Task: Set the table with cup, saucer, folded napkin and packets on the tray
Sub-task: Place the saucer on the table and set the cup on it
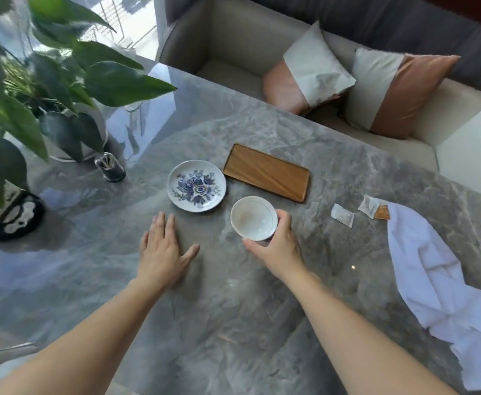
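My right hand (279, 246) is wrapped around the white cup (253, 218), thumb on its near side and fingers curled round its right side, so my grip is closed on it. The cup sits upright with its mouth open to me; I cannot tell whether its base touches the table (233, 309) or hangs just above it. My left hand (162, 252) lies flat on the grey marble top with its fingers spread and holding nothing, just near of the saucer.

The saucer (196, 186), white with a blue flower pattern, rests on the table just to the far left of the cup, apart from it. The wooden tray (266, 172) lies bare to the right of the saucer and beyond the cup. To the right of the cup, well apart, two white packets (342, 215) (371, 206) lie on the table, with a small orange packet (382, 212) beside the farther one. The white napkin (432, 280) lies crumpled and unfolded along the right edge, its far end touching the orange packet.

A potted plant (48, 81) stands at the far left, with a small dark jar (109, 167) beside it.
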